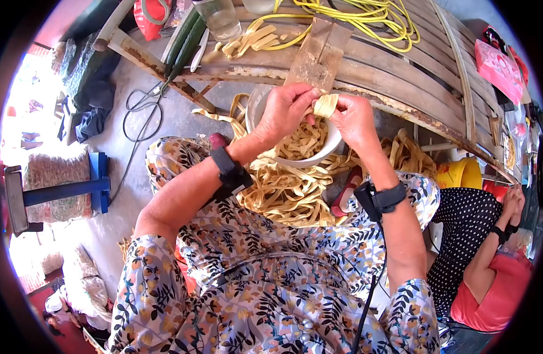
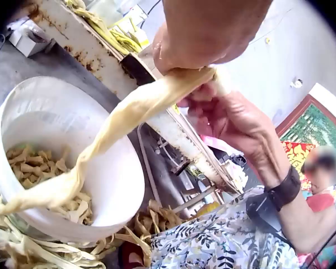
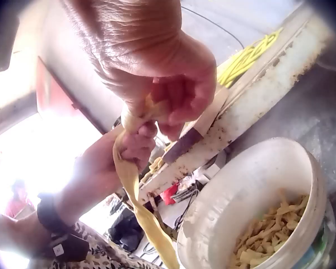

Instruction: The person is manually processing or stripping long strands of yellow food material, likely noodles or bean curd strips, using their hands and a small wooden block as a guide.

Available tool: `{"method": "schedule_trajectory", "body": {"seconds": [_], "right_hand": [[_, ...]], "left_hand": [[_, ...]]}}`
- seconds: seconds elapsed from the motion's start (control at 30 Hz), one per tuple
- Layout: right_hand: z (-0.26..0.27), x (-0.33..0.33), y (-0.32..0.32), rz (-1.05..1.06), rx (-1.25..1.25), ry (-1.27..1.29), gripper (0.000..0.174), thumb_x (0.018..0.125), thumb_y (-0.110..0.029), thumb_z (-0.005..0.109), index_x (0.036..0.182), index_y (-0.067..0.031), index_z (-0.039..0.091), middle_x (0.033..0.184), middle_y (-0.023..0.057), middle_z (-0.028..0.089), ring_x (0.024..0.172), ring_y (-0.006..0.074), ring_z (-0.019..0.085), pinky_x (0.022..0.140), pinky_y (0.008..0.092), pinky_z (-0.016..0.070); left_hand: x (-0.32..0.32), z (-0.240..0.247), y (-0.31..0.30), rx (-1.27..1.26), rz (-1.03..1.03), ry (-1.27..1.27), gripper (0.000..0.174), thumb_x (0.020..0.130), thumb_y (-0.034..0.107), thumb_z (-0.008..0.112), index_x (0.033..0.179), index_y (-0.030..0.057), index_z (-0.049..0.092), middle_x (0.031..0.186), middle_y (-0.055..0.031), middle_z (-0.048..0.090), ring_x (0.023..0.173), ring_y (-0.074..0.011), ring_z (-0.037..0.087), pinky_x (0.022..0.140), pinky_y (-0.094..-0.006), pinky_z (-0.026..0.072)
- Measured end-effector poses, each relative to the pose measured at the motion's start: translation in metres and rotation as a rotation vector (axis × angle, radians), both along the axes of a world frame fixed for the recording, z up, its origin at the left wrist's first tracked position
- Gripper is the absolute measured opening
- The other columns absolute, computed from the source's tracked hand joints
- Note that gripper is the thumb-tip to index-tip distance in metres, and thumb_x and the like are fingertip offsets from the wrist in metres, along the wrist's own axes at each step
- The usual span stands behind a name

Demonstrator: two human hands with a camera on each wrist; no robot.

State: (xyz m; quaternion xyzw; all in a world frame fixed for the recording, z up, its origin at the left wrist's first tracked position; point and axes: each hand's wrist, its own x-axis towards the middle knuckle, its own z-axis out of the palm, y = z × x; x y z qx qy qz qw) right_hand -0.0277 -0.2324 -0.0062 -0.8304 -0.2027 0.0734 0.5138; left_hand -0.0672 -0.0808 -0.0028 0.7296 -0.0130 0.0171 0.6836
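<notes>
Seated at a slatted bench (image 1: 389, 74), you hold a pale yellow strip (image 1: 326, 105) between both hands, above the mouth of a white bucket (image 1: 335, 141). Your right hand (image 1: 354, 118) pinches the strip where it shows as a broad, folded band; your left hand (image 1: 283, 112) grips it just beside, the two sets of fingers nearly meeting. Exactly how the left fingertips bear on it is partly hidden. From there the strip runs down, twisted, across the bucket's mouth and over its rim toward a heap of long strips (image 1: 283, 194) on the floor. Short pieces (image 2: 36, 168) lie inside the bucket.

To work this cleanly, it would likely help to turn the twist out of the hanging length, so that the band lies flat between your thumbs. A short span between the two grips should give more control than a long one, and a light, even pinch is less apt to crush or tear it. Hands centred over the mouth would let bits drop inside. Mind the wooden board (image 1: 319, 56), whose end juts out just beyond your fingers, lest your knuckles catch it.
</notes>
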Motion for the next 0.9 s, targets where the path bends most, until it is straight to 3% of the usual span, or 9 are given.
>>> {"method": "schedule_trajectory", "body": {"seconds": [0.2, 0.33, 0.43, 0.57, 0.6, 0.63, 0.7, 0.73, 0.9], "right_hand": [[-0.006, -0.007, 0.001, -0.01, 0.064, 0.122, 0.015, 0.072, -0.02, 0.065, 0.075, -0.0052, 0.065, 0.061, 0.0069, 0.059, 0.05, 0.0162, 0.052, 0.052, 0.0284, 0.0422], [-0.02, -0.011, 0.005, -0.079, -0.057, -0.298, 0.011, 0.069, -0.008, 0.06, 0.079, -0.0045, 0.065, 0.083, 0.0043, 0.062, 0.074, 0.0249, 0.056, 0.066, 0.0328, 0.0454], [-0.015, -0.013, 0.002, -0.02, 0.036, -0.452, 0.012, 0.069, -0.006, 0.06, 0.08, -0.0028, 0.064, 0.09, 0.0056, 0.061, 0.075, 0.0245, 0.055, 0.068, 0.0309, 0.0453], [0.006, -0.006, -0.01, -0.094, 0.524, 0.05, 0.012, 0.071, 0.002, 0.06, 0.082, 0.0018, 0.065, 0.099, 0.0058, 0.06, 0.083, 0.0119, 0.056, 0.074, 0.0237, 0.0447], [0.018, -0.003, -0.015, -0.187, 0.65, 0.197, 0.012, 0.074, 0.0, 0.061, 0.085, 0.0032, 0.065, 0.101, 0.0062, 0.06, 0.085, 0.0095, 0.055, 0.075, 0.0217, 0.0448], [0.017, 0.003, -0.021, -0.222, 0.713, 0.27, 0.011, 0.075, -0.001, 0.063, 0.085, 0.0034, 0.066, 0.099, 0.0063, 0.06, 0.082, 0.0101, 0.057, 0.075, 0.0218, 0.0457], [0.013, 0.006, -0.027, -0.238, 0.711, 0.361, 0.013, 0.077, -0.005, 0.062, 0.088, 0.0023, 0.065, 0.099, 0.0056, 0.06, 0.083, 0.0097, 0.057, 0.075, 0.0212, 0.0457], [0.012, 0.007, -0.03, -0.226, 0.671, 0.385, 0.015, 0.078, -0.008, 0.062, 0.09, 0.0011, 0.065, 0.099, 0.0052, 0.06, 0.084, 0.0099, 0.057, 0.075, 0.0215, 0.0462], [0.018, 0.008, -0.033, -0.066, 0.513, 0.523, 0.026, 0.083, -0.026, 0.059, 0.097, -0.005, 0.063, 0.097, 0.0033, 0.06, 0.085, 0.0104, 0.058, 0.073, 0.0242, 0.049]], "left_hand": [[-0.004, -0.004, -0.004, 0.397, -0.049, -0.158, 0.027, 0.085, 0.023, 0.056, 0.096, -0.0009, 0.049, 0.061, -0.0073, 0.057, 0.053, -0.0121, 0.055, 0.049, -0.0273, 0.0432], [-0.006, -0.015, -0.009, 0.546, -0.01, -0.212, 0.025, 0.085, 0.02, 0.053, 0.1, 0.0018, 0.044, 0.056, -0.0128, 0.052, 0.051, -0.0215, 0.054, 0.049, -0.0347, 0.0415], [-0.004, -0.023, -0.007, 0.485, 0.079, -0.216, 0.026, 0.085, 0.022, 0.051, 0.101, 0.0015, 0.046, 0.057, -0.0153, 0.052, 0.053, -0.0224, 0.054, 0.05, -0.0362, 0.0423], [-0.008, 0.005, -0.003, -0.209, -0.072, 0.318, 0.029, 0.086, 0.029, 0.052, 0.1, 0.0037, 0.053, 0.067, -0.0006, 0.052, 0.053, -0.0069, 0.046, 0.043, -0.021, 0.0318], [-0.01, 0.005, -0.008, -0.388, 0.027, 0.421, 0.029, 0.087, 0.03, 0.052, 0.098, 0.0035, 0.056, 0.069, 0.0064, 0.046, 0.056, -0.0006, 0.04, 0.043, -0.015, 0.0245], [-0.01, 0.004, -0.006, -0.373, -0.084, 0.381, 0.028, 0.087, 0.029, 0.052, 0.097, 0.0028, 0.057, 0.067, 0.0064, 0.045, 0.056, -0.0006, 0.039, 0.043, -0.0148, 0.0246], [-0.008, 0.003, 0.005, -0.339, -0.306, 0.299, 0.027, 0.088, 0.027, 0.051, 0.095, 0.0016, 0.058, 0.065, 0.0065, 0.044, 0.056, -0.0006, 0.037, 0.044, -0.0145, 0.0249], [-0.01, 0.004, 0.007, -0.294, -0.289, 0.315, 0.026, 0.088, 0.025, 0.051, 0.091, 0.0, 0.061, 0.065, 0.005, 0.046, 0.055, -0.0019, 0.036, 0.048, -0.0156, 0.0298], [-0.006, -0.004, 0.021, -0.515, -0.45, 0.45, 0.025, 0.09, 0.023, 0.048, 0.089, -0.0003, 0.058, 0.06, 0.0048, 0.043, 0.048, -0.0015, 0.032, 0.043, -0.0152, 0.0244]]}}
